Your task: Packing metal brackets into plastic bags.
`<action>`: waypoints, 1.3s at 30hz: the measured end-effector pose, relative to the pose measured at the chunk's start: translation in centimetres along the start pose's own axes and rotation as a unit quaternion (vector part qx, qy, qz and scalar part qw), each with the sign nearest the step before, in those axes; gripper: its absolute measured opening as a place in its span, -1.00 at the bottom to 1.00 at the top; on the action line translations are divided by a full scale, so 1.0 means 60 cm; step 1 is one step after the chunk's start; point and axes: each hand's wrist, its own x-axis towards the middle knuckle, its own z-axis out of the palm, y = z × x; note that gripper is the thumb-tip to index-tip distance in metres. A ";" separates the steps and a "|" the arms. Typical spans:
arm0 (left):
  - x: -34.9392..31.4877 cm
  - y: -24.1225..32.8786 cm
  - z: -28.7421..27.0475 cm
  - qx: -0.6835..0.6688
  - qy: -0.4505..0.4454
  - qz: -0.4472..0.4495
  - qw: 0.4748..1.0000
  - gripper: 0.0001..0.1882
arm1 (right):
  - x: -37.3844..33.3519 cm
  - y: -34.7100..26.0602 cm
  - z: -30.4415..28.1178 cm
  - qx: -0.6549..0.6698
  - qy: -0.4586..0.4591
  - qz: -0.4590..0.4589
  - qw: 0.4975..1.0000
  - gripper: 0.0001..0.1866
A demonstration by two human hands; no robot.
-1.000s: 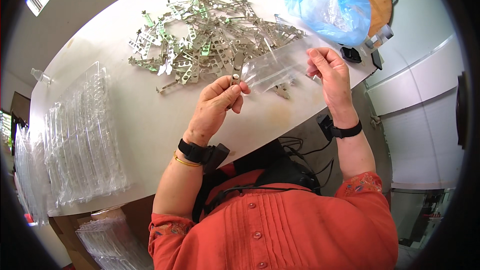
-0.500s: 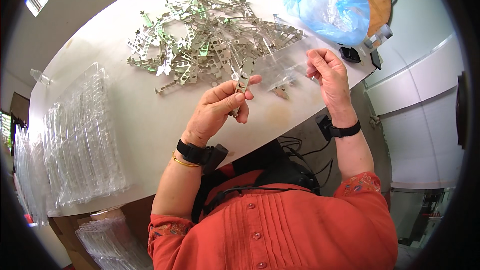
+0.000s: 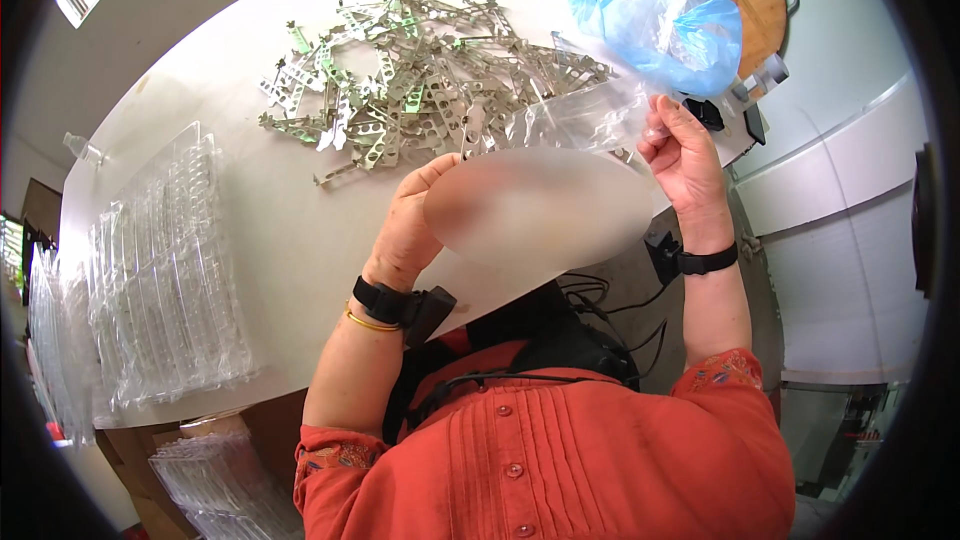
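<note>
My left hand is closed on a flat metal strip with round holes, whose upper end shows above the fingers. A blurred oval patch hides most of those fingers and the strip's lower part. To the right, my right hand pinches the edge of a clear plastic bag between thumb and fingers. The bag stretches leftward from that hand toward the strip. Just beyond both hands lies a loose heap of similar perforated metal strips, some with a green tint.
A blue plastic bag sits at the far right of the white table. Near it are a black object and a small bottle. Stacked clear plastic trays stand on the left, with more below the table edge.
My right hand has moved right and slightly up, pulling the clear bag out longer. A blurred patch now covers the fingers of my left hand.
</note>
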 end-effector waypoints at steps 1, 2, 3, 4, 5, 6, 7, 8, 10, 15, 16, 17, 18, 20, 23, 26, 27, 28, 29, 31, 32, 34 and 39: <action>0.000 -0.001 -0.002 -0.006 -0.010 -0.014 1.000 -0.82 | 0.001 -0.003 -0.002 0.014 0.005 0.009 1.000 -0.80; 0.000 -0.002 -0.003 -0.012 -0.019 -0.028 0.999 -0.83 | 0.000 -0.006 -0.005 0.028 0.011 0.018 0.999 -0.79; 0.000 -0.002 -0.003 -0.019 -0.029 -0.042 0.999 -0.83 | 0.001 -0.009 -0.007 0.042 0.016 0.027 0.999 -0.79; 0.000 -0.001 -0.002 -0.008 -0.032 -0.048 0.998 -0.83 | 0.002 -0.012 -0.012 0.046 0.010 0.028 0.999 -0.79; -0.001 0.001 0.001 0.004 -0.035 -0.055 0.998 -0.83 | 0.004 -0.014 -0.017 0.050 0.004 0.029 0.998 -0.79; -0.002 0.004 0.004 0.015 -0.039 -0.062 0.997 -0.83 | 0.006 -0.016 -0.019 0.053 -0.002 0.031 0.998 -0.79; -0.003 0.005 0.006 0.024 -0.036 -0.071 0.997 -0.83 | 0.005 -0.017 -0.017 0.049 -0.007 0.027 0.998 -0.79; -0.004 0.006 0.009 0.033 -0.033 -0.080 0.996 -0.82 | 0.002 -0.021 -0.012 0.044 -0.011 0.023 0.999 -0.79; -0.006 0.006 0.010 0.054 -0.029 -0.093 0.994 -0.82 | 0.001 -0.024 -0.007 0.034 -0.018 0.017 0.999 -0.80; -0.009 0.008 0.017 0.095 -0.027 -0.107 0.989 -0.81 | 0.002 -0.027 0.003 0.023 -0.026 0.011 0.999 -0.80; -0.010 0.009 0.018 0.103 -0.025 -0.108 0.988 -0.81 | 0.002 -0.028 0.004 0.024 -0.028 0.012 0.999 -0.80; -0.010 0.010 0.019 0.112 -0.023 -0.110 0.987 -0.81 | 0.002 -0.029 0.005 0.024 -0.030 0.013 0.999 -0.80; -0.010 0.011 0.019 0.121 -0.021 -0.112 0.986 -0.81 | 0.003 -0.030 0.005 0.024 -0.032 0.014 0.999 -0.80; -0.010 0.014 0.022 0.127 -0.016 -0.117 0.985 -0.81 | 0.005 -0.032 0.003 0.031 -0.036 0.016 0.999 -0.80; -0.010 0.016 0.024 0.132 -0.008 -0.122 0.984 -0.81 | 0.002 -0.040 0.005 0.031 -0.042 0.005 0.999 -0.81; -0.010 0.016 0.024 0.136 -0.005 -0.123 0.983 -0.81 | 0.000 -0.049 0.007 0.024 -0.049 -0.008 0.998 -0.81; -0.010 0.015 0.024 0.138 -0.004 -0.124 0.983 -0.81 | 0.000 -0.051 0.007 0.022 -0.052 -0.011 0.998 -0.81; -0.010 0.015 0.023 0.142 -0.006 -0.125 0.982 -0.81 | 0.000 -0.051 0.006 0.021 -0.053 -0.010 0.998 -0.81; -0.009 0.015 0.023 0.146 -0.008 -0.127 0.981 -0.81 | 0.001 -0.051 0.004 0.020 -0.053 -0.008 0.998 -0.80; -0.008 0.014 0.022 0.154 -0.013 -0.129 0.980 -0.81 | 0.001 -0.051 0.006 0.016 -0.053 -0.005 0.998 -0.80; -0.007 0.014 0.020 0.157 -0.016 -0.129 0.979 -0.82 | -0.001 -0.052 0.010 0.013 -0.054 -0.004 0.998 -0.80; -0.008 0.013 0.020 0.158 -0.019 -0.132 0.978 -0.82 | -0.002 -0.050 0.014 0.008 -0.062 -0.001 0.998 -0.80; -0.009 0.010 0.022 0.151 -0.034 -0.139 0.978 -0.82 | -0.001 -0.041 0.021 -0.005 -0.073 0.009 0.997 -0.81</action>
